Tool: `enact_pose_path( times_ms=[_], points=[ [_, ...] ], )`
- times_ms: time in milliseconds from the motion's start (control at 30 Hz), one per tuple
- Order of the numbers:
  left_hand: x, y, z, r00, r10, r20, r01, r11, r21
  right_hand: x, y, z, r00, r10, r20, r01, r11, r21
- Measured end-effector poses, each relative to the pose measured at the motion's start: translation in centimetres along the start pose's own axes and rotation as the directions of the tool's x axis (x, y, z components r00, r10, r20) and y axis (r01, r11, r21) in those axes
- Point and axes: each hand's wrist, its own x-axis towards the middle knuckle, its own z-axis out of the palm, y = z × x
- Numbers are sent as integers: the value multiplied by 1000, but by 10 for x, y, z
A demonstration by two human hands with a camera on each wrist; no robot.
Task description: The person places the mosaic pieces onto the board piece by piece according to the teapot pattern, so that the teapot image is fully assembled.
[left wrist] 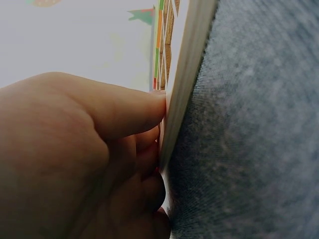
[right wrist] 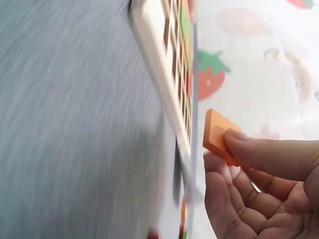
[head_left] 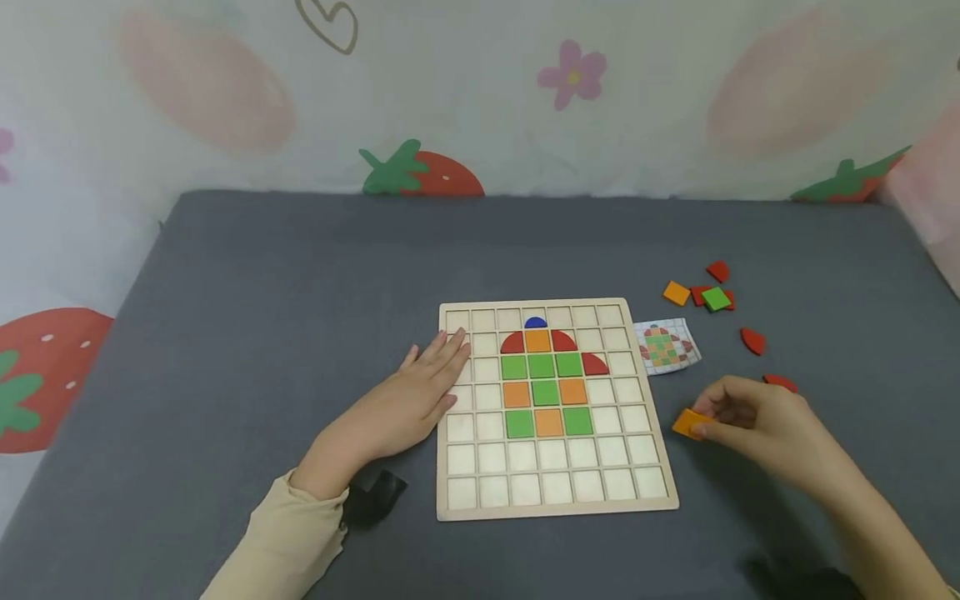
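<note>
A wooden grid board lies on the grey table, with green and orange square tiles, red quarter-round tiles and a blue half-round tile in its cells. My left hand rests on the board's left edge with fingers extended; the left wrist view shows the thumb against the rim. To the right of the board, my right hand pinches an orange square tile between thumb and fingers, held above the table. A small printed pattern card touches or lies close by the board's right edge.
Beyond the card lie loose pieces: an orange tile, a green tile on top of red ones, and several red pieces such as one nearer the right hand. A patterned cloth hangs behind the table.
</note>
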Motion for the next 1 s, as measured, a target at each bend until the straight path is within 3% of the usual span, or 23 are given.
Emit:
enact_pose_path(
  times_ms=[233,467,800,1000],
  points=[
    [2,0,-5,1000,8,-10,-8,1000,5,18,-30,20,997,-73,-21,75,993,95],
    [0,1,-4,1000,-9,0,9,1000,-8,30,-53,40,987,-146,67,132,975,179],
    [-1,0,0,1000,0,-9,0,1000,0,41,-78,62,939,-274,207,227,947,227],
    [0,1,-2,1000,-6,-5,6,1000,-12,45,-88,72,911,-289,296,231,949,215]
  ],
)
